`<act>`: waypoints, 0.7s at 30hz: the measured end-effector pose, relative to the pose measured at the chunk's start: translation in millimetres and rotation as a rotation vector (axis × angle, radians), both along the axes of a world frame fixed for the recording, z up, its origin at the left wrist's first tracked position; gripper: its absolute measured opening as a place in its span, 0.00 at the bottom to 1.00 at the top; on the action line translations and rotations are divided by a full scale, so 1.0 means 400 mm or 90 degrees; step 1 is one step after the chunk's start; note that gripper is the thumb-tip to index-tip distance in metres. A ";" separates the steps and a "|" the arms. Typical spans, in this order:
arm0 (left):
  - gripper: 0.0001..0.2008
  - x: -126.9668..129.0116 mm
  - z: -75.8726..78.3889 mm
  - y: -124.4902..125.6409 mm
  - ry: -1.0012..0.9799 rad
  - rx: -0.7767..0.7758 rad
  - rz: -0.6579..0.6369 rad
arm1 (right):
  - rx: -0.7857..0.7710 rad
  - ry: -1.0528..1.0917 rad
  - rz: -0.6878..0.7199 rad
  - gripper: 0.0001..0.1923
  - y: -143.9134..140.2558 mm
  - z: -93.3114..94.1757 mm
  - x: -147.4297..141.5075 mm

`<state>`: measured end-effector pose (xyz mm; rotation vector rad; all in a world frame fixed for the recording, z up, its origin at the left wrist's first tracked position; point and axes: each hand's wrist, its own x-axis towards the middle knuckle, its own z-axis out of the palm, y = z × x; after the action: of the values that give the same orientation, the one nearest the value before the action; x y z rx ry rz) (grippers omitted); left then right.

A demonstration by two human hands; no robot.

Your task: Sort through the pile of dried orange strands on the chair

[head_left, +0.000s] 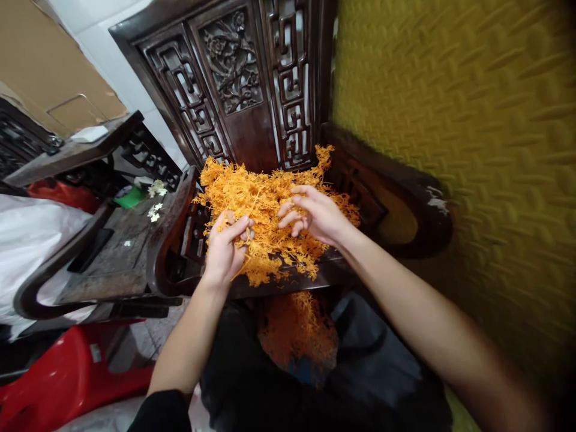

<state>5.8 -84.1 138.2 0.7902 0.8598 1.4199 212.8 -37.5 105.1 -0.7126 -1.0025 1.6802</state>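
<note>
A large heap of orange, finely branched sprigs (265,198) covers the seat of a dark carved wooden chair (252,135). At the heap's front left, my left hand (225,249) has thumb and fingertips pinched together on a thin orange sprig (246,240), whose stem hangs down by the palm. My right hand (317,216) hovers at the right side of the heap, fingers loosely bent and apart, with no sprig visible in its grasp. More orange sprigs (301,318) lie lower down, between my knees, below the seat's front edge.
To the left stands a small dark table (130,240) carrying a green roll (129,196) and pale flower-shaped pieces (155,211). A red plastic stool (58,378) and a white bag (31,246) are further left. A yellow textured surface (472,90) rises on the right, beside the chair's armrest (432,204).
</note>
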 end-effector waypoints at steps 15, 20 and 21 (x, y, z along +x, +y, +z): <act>0.18 0.026 -0.042 0.038 0.068 0.064 0.014 | 0.271 -0.385 -0.027 0.15 -0.056 -0.009 -0.066; 0.20 0.027 -0.023 0.029 0.034 0.021 0.037 | 0.223 -0.307 -0.062 0.17 -0.062 -0.006 -0.078; 0.20 0.024 -0.015 0.027 0.028 0.009 0.034 | 0.183 -0.261 -0.076 0.16 -0.061 -0.002 -0.077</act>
<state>15.3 -73.5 132.3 0.8182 0.9114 1.4615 182.2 -62.0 104.3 -0.9231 -1.4254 1.2760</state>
